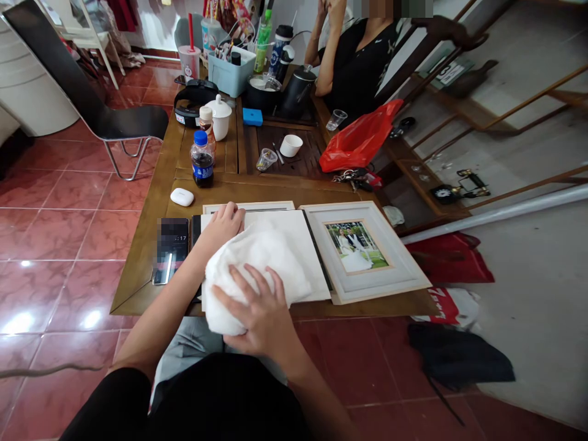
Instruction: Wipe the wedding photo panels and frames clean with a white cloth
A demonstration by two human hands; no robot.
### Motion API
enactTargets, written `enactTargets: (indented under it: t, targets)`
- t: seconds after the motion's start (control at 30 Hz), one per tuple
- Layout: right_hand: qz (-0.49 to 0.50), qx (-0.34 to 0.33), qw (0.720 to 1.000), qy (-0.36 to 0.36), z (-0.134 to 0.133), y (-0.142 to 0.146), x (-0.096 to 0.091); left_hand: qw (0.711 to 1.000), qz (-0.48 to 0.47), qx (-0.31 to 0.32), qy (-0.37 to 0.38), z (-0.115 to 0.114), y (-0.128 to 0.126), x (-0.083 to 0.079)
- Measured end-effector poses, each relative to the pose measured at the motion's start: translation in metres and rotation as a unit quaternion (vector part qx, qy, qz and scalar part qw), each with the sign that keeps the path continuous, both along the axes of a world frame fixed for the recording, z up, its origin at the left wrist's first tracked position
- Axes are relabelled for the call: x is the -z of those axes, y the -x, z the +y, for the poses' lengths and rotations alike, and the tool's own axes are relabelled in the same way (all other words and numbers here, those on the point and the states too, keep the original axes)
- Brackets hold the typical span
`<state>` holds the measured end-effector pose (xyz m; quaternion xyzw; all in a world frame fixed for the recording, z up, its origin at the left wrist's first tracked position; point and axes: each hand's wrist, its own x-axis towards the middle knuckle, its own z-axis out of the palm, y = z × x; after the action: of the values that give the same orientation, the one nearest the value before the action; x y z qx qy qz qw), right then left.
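Observation:
A bunched white cloth (257, 263) lies over a white panel with black edges (315, 288) at the table's front edge. My right hand (260, 306) grips the cloth from above, fingers spread across it and thumb near its lower edge. My left hand (225, 223) rests on the panel's far left part with its fingers extended, just behind the cloth. Right of the panel lies a pale picture frame (316, 226) holding a photo of a couple (356, 245). Another frame (271, 205) shows partly behind the panel; the rest of it is hidden.
A phone (171, 251), an earbud case (182, 196) and a cola bottle (202, 160) stand or lie to the left on the wooden table (220, 190). Farther back are a white cup (291, 146), a red bag (358, 144) and keys (351, 176). Another person (356, 67) sits opposite.

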<state>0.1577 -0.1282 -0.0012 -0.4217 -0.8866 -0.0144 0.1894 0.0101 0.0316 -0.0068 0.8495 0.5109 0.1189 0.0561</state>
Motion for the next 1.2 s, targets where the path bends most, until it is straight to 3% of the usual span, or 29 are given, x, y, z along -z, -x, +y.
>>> enactTargets:
  t: [0.13,0.33,0.5,0.67,0.8,1.0,1.1,1.2]
  targets:
    - [-0.001,0.004,1.0,0.015,-0.001,0.001,-0.001,1.0,-0.015,0.003,0.009,0.002,0.002,0.003]
    - [0.002,0.135,0.991,0.011,0.013,-0.041,-0.004,0.999,-0.033,0.022,-0.005,-0.004,0.003,-0.005]
    - [0.005,0.23,0.973,-0.036,0.02,-0.071,-0.001,0.999,-0.03,0.016,-0.008,-0.006,0.002,-0.005]
    - [0.008,0.2,0.98,-0.022,0.02,-0.061,-0.002,1.0,-0.02,0.014,-0.01,-0.006,0.002,-0.006]
    - [0.004,0.128,0.992,0.012,0.017,-0.031,-0.006,1.0,-0.012,0.02,-0.002,-0.005,0.002,-0.007]
    - [-0.021,0.028,0.999,0.016,0.01,0.006,-0.006,1.0,-0.011,0.006,0.013,0.005,0.003,0.005]
    - [-0.016,0.038,0.999,0.022,0.012,0.0,-0.006,1.0,-0.015,0.008,0.004,0.005,0.004,0.006]
    - [-0.001,0.088,0.996,0.025,0.017,-0.019,-0.007,0.999,-0.022,0.026,-0.007,0.001,0.004,0.0]
